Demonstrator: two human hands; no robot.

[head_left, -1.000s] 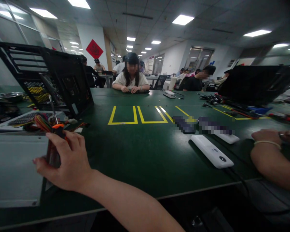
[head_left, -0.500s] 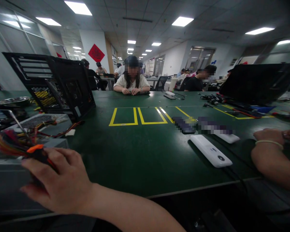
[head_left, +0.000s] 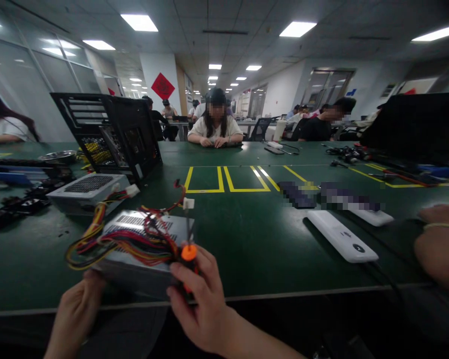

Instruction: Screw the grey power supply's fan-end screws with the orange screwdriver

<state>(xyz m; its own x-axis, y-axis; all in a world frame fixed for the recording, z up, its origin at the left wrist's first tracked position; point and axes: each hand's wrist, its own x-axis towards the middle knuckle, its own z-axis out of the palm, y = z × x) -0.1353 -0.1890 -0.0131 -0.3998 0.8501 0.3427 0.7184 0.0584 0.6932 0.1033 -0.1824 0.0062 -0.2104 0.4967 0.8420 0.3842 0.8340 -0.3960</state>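
Observation:
A grey metal power supply unit (head_left: 130,279) lies at the near side of the table, left of the middle, with a bundle of coloured cables (head_left: 134,245) across its top. My left hand (head_left: 78,304) has its fingers closed at the unit's near left corner; the fingertips are partly hidden beneath it. In my right hand (head_left: 205,299) is a screwdriver (head_left: 189,254) with an orange and black handle, its shaft pointing up. That hand is at the right end of the unit, close by the cables.
A second power supply (head_left: 86,187) and an open black computer case (head_left: 108,129) stand behind on the left. Yellow tape outlines (head_left: 205,191) mark the green table. White devices (head_left: 340,234) and a neighbour's arm (head_left: 441,249) are at right. Another person (head_left: 215,122) sits opposite.
The cabled power supply now sits further right, nearer the middle. My right hand moved right with the screwdriver, and my left hand came into view. The view turned slightly left.

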